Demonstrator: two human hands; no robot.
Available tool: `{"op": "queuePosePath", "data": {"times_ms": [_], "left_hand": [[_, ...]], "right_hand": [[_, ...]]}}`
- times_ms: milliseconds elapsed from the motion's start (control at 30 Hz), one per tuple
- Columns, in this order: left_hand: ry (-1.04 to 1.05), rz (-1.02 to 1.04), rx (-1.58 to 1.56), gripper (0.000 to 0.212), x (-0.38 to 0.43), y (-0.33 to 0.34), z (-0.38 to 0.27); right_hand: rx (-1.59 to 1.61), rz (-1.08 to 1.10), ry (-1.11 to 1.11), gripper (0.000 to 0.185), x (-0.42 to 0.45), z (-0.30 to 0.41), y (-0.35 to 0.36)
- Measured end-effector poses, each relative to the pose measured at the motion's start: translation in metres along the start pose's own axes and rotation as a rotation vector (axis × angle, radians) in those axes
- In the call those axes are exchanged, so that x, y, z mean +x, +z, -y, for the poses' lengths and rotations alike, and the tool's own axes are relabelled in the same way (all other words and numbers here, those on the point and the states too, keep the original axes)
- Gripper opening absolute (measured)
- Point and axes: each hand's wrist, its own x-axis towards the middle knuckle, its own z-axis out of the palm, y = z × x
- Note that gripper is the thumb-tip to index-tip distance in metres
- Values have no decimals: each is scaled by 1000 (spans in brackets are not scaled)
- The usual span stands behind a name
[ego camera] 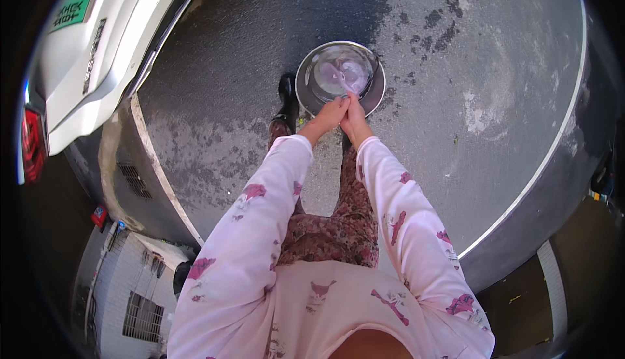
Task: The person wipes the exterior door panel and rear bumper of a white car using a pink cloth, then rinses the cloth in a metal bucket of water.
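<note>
A round metal basin [376, 97] with a shiny rim stands on the asphalt before me and holds water [326, 85]. A pale lavender cloth [347, 83] runs from my fingers down towards the water; reflections blur where it meets the surface. My left hand [332, 112] and my right hand [355, 113] are pressed together over the basin's near edge. Both are closed on the cloth's upper end, and their fingers partly hide it.
A white car [93, 85] is at the upper left. Wet asphalt [234, 41] spreads beyond the basin, with drier pavement [468, 129] to the right. My black boot [288, 97] stands close to the basin's left side. A drain grate [134, 180] lies farther left.
</note>
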Motion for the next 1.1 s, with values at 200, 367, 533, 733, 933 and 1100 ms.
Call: {"op": "queuePosePath", "data": {"times_ms": [200,367,533,733,933,1100], "left_hand": [[20,318,-279,60,28,2,16],[-29,417,-139,42,63,11,50],[28,290,548,52,116,34,48],[327,3,882,54,157,46,72],[168,140,908,37,193,48,107],[52,81,458,36,165,41,73]], "right_hand": [[74,422,140,25,4,26,-40],[-45,67,63,28,2,35,-83],[-1078,-849,-412,21,30,58,-135],[-1243,-366,-1273,27,-10,83,-39],[-938,-14,-758,23,31,42,-22],[-608,-233,-165,41,99,35,-46]]}}
